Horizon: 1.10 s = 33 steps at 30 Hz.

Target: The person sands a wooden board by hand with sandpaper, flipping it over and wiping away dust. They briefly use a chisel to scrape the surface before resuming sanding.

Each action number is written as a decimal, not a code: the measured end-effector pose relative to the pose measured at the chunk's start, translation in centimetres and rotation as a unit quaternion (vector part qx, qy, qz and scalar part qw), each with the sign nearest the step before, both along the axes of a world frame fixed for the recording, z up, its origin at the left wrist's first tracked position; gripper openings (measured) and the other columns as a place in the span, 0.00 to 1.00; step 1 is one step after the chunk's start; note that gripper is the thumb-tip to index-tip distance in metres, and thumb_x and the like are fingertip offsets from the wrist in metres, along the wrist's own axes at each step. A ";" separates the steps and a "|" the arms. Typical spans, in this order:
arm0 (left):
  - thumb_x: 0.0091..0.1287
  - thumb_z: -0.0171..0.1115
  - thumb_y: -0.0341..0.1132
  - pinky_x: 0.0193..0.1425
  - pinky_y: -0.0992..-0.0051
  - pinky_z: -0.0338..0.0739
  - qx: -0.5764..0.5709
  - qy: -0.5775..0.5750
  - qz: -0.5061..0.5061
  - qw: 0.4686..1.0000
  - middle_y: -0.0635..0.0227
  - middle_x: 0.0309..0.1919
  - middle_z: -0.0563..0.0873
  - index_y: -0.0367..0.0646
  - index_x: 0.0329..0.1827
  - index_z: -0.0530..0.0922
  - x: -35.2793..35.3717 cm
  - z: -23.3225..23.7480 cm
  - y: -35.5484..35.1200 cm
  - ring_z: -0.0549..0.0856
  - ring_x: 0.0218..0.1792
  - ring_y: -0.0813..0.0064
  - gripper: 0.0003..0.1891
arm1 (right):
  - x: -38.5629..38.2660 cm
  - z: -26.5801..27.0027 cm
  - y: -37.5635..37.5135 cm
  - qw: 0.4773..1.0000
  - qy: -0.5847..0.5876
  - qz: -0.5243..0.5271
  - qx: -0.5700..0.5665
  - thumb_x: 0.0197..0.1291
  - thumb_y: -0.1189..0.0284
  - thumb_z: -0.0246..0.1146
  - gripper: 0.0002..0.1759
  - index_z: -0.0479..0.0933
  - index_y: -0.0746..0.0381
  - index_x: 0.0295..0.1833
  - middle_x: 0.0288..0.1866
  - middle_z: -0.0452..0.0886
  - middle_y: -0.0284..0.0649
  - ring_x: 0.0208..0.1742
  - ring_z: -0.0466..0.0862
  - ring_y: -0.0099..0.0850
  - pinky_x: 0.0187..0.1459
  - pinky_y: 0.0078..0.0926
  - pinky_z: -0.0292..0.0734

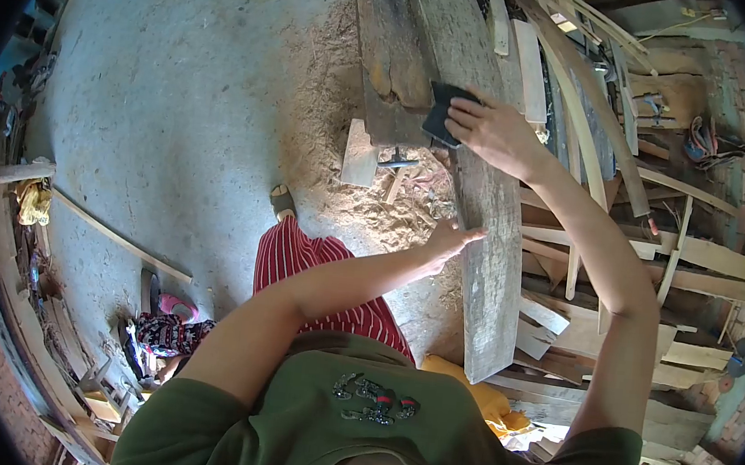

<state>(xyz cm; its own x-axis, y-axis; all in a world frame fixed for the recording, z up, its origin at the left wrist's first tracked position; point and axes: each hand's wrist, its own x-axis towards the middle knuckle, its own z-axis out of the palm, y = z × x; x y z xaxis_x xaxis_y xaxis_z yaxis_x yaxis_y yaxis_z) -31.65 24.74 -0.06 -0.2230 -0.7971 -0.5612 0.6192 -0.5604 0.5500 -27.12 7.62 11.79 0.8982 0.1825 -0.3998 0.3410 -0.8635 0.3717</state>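
Note:
My right hand is closed on a dark, folded sheet that looks like sandpaper. It holds the sheet over a long, weathered grey plank, by the edge of a browner board alongside. Lower down, my left hand is at the plank's left edge, with one digit stretched onto the top face. Its other fingers are partly hidden, and I see nothing held in it. Below the boards, between the hands, is a clamp-like metal bar.
Wood shavings and a short pale board are below the bench. Many loose wood strips are stacked on the right. Yellow-orange cloth lies near the plank's lower end. A thin stick lies on the concrete floor.

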 end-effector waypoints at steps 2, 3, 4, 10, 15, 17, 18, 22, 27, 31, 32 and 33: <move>0.62 0.72 0.47 0.64 0.60 0.74 0.032 -0.008 0.073 0.997 0.53 0.55 0.83 0.36 0.61 0.77 -1.2 -0.6 -0.1 0.82 0.56 0.61 0.29 | 0.7 0.0 -0.7 0.999 -0.044 -0.030 -0.005 0.53 0.70 0.72 0.26 0.79 0.50 0.60 0.66 0.78 0.28 0.73 0.71 0.28 0.82 0.43 0.47; 0.62 0.72 0.47 0.64 0.60 0.74 0.031 -0.007 0.075 0.997 0.53 0.55 0.83 0.36 0.61 0.77 -0.9 -0.2 0.2 0.82 0.56 0.61 0.29 | 0.1 0.0 -0.4 0.999 -0.043 -0.028 -0.005 0.53 0.70 0.72 0.26 0.79 0.50 0.60 0.66 0.78 0.28 0.73 0.71 0.28 0.82 0.43 0.47; 0.62 0.72 0.47 0.62 0.60 0.76 0.038 -0.011 0.057 0.998 0.53 0.54 0.84 0.36 0.59 0.77 0.0 0.3 0.6 0.83 0.55 0.63 0.29 | -0.8 -0.1 0.3 1.000 -0.009 -0.007 0.014 0.53 0.70 0.71 0.25 0.79 0.50 0.60 0.66 0.78 0.27 0.73 0.71 0.27 0.82 0.45 0.46; 0.59 0.75 0.49 0.52 0.62 0.84 0.074 -0.081 -0.058 0.992 0.56 0.51 0.85 0.38 0.55 0.80 1.2 -3.7 2.0 0.85 0.50 0.64 0.28 | -1.2 -0.9 3.2 0.988 0.054 0.023 0.141 0.55 0.69 0.70 0.16 0.83 0.53 0.51 0.60 0.83 0.28 0.71 0.73 0.27 0.82 0.47 0.42; 0.59 0.75 0.48 0.67 0.53 0.76 0.020 0.031 -0.003 0.999 0.49 0.61 0.79 0.37 0.62 0.76 5.1 -0.4 2.4 0.80 0.61 0.52 0.33 | 4.4 -1.6 -2.3 0.990 -0.048 -0.024 0.127 0.57 0.73 0.67 0.11 0.83 0.59 0.46 0.60 0.82 0.35 0.68 0.76 0.29 0.78 0.43 0.60; 0.62 0.73 0.47 0.70 0.52 0.73 0.021 0.022 -0.012 0.999 0.50 0.63 0.77 0.37 0.64 0.74 6.5 -0.3 1.0 0.77 0.65 0.53 0.33 | 4.0 -2.7 -2.1 0.984 -0.100 -0.024 0.147 0.57 0.76 0.66 0.10 0.82 0.61 0.46 0.65 0.78 0.39 0.64 0.80 0.35 0.67 0.36 0.78; 0.63 0.71 0.47 0.68 0.52 0.74 0.037 -0.001 0.018 0.999 0.51 0.62 0.79 0.39 0.64 0.75 7.2 0.1 0.3 0.79 0.64 0.56 0.30 | 2.0 -2.8 -1.1 0.983 -0.078 -0.040 0.162 0.57 0.76 0.67 0.18 0.80 0.62 0.54 0.70 0.73 0.41 0.66 0.78 0.38 0.57 0.28 0.85; 0.65 0.70 0.45 0.59 0.61 0.81 0.021 -0.034 0.037 0.999 0.58 0.55 0.85 0.48 0.63 0.78 9.3 -0.8 -1.2 0.84 0.53 0.68 0.25 | -2.3 -1.7 2.1 0.974 -0.121 -0.045 0.186 0.53 0.79 0.67 0.37 0.68 0.59 0.71 0.73 0.69 0.43 0.71 0.71 0.43 0.71 0.44 0.72; 0.66 0.70 0.43 0.57 0.64 0.83 0.003 -0.072 0.045 0.996 0.60 0.55 0.84 0.39 0.66 0.73 9.9 0.0 -0.8 0.85 0.52 0.69 0.29 | -2.8 -6.5 3.5 0.898 -0.227 -0.303 0.225 0.47 0.86 0.65 0.46 0.67 0.47 0.74 0.78 0.62 0.49 0.77 0.62 0.52 0.73 0.64 0.55; 0.67 0.68 0.46 0.64 0.58 0.79 -0.020 -0.056 -0.031 0.998 0.55 0.58 0.82 0.37 0.68 0.70 10.9 -1.0 -0.9 0.81 0.61 0.64 0.32 | 8.9 -6.6 -1.1 0.866 -0.250 -0.371 0.224 0.54 0.83 0.61 0.42 0.64 0.49 0.76 0.78 0.64 0.35 0.79 0.60 0.40 0.73 0.72 0.44; 0.67 0.68 0.48 0.66 0.56 0.77 -0.033 -0.035 -0.064 0.997 0.54 0.61 0.80 0.38 0.70 0.68 11.2 -1.3 -1.0 0.79 0.63 0.62 0.34 | 12.1 -6.6 -2.6 0.855 -0.256 -0.394 0.219 0.56 0.82 0.61 0.40 0.63 0.50 0.76 0.78 0.64 0.32 0.79 0.60 0.38 0.74 0.72 0.42; 0.67 0.67 0.50 0.68 0.54 0.75 -0.043 -0.016 -0.095 0.994 0.52 0.64 0.77 0.38 0.72 0.66 11.7 -1.6 -1.1 0.77 0.65 0.61 0.36 | 14.8 -7.2 -4.5 0.843 -0.276 -0.408 0.218 0.60 0.78 0.59 0.37 0.62 0.50 0.76 0.78 0.63 0.32 0.79 0.59 0.37 0.74 0.71 0.42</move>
<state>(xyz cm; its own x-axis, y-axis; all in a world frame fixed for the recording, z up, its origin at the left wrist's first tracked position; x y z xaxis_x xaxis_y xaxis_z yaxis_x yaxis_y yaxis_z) -19.96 23.69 -1.70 -0.3566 -0.7877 -0.5023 0.4889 -0.6156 0.6182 -12.37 3.10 4.60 0.8228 -0.5646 0.0653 -0.5535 -0.8221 -0.1337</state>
